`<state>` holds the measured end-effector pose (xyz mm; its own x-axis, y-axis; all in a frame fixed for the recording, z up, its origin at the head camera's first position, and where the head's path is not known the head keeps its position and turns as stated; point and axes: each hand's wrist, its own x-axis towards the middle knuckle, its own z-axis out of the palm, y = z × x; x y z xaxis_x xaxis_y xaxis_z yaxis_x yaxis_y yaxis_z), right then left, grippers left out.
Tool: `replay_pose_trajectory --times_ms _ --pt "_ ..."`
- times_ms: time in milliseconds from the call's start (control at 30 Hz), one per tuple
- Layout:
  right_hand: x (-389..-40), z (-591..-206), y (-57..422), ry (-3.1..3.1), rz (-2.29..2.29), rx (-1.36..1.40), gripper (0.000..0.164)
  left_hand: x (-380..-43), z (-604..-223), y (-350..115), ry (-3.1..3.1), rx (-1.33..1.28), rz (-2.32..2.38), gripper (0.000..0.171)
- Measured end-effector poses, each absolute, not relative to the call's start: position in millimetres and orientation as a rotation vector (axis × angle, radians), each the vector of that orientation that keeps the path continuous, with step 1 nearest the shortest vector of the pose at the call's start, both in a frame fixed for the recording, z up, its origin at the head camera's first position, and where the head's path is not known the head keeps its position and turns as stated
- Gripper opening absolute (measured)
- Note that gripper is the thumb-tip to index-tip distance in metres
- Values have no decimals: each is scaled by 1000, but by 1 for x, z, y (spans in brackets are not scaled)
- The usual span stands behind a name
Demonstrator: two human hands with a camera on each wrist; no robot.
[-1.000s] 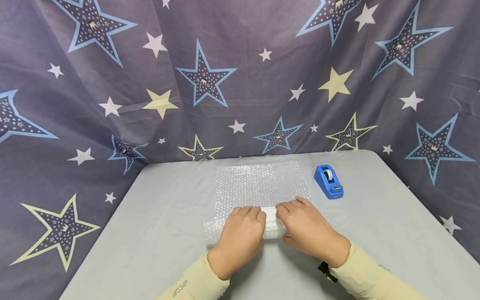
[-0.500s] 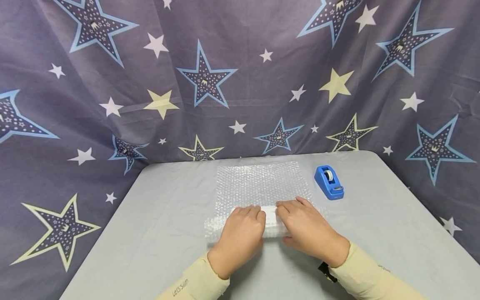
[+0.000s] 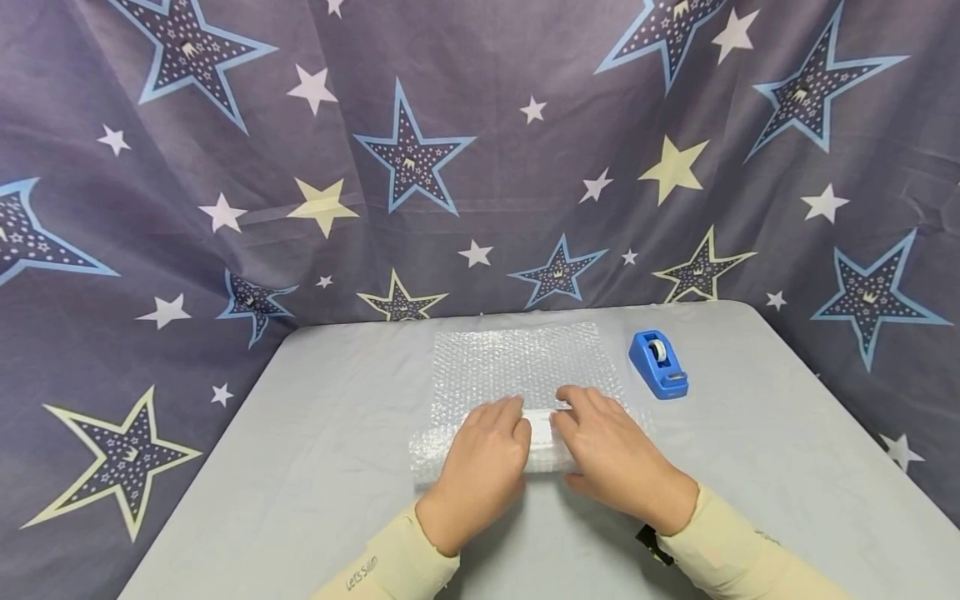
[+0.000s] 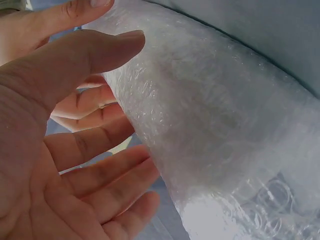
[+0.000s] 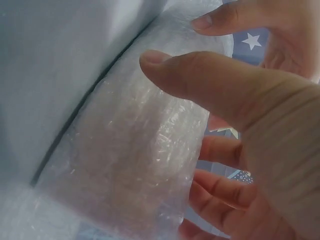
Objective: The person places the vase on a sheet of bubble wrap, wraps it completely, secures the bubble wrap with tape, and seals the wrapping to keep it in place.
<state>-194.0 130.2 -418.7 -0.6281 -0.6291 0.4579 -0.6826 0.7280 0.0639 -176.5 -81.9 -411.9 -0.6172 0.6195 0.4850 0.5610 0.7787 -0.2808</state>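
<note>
A sheet of bubble wrap (image 3: 521,362) lies flat on the grey-covered table, its near end rolled up. Something white shows inside the roll (image 3: 546,450), mostly hidden by the wrap. My left hand (image 3: 483,454) holds the roll left of its middle, and my right hand (image 3: 618,454) holds it on the right. In the left wrist view, the thumb (image 4: 112,52) lies along the near side of the bubble wrap, with fingers on the far side. The right wrist view shows the other thumb (image 5: 185,72) placed alike, fingers bent around the far side.
Right of the sheet stands a blue tape dispenser (image 3: 658,365) with a roll of tape in it. The grey table cover (image 3: 322,417) reaches back to a star-printed curtain (image 3: 480,167) hanging behind and at both sides.
The fingers of both hands have stretched a little farther forward over the roll. The roll has shifted slightly away from me; the tape dispenser stays put.
</note>
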Motion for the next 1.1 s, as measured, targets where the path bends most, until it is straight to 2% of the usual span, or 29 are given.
replay_pose_trajectory --times_ms 233,667,933,1100 --pt "-194 -418 129 -2460 127 990 68 -177 -414 -82 -2389 -855 132 21" --pt "-195 -421 128 -2439 27 966 65 -179 -416 -81 -2363 -835 148 14" --pt "-197 -424 129 -2421 -3 969 70 -179 -418 -81 -2361 -829 169 14" --pt "-198 -424 129 -2410 4 983 67 -179 -418 -81 -2351 -826 180 12"
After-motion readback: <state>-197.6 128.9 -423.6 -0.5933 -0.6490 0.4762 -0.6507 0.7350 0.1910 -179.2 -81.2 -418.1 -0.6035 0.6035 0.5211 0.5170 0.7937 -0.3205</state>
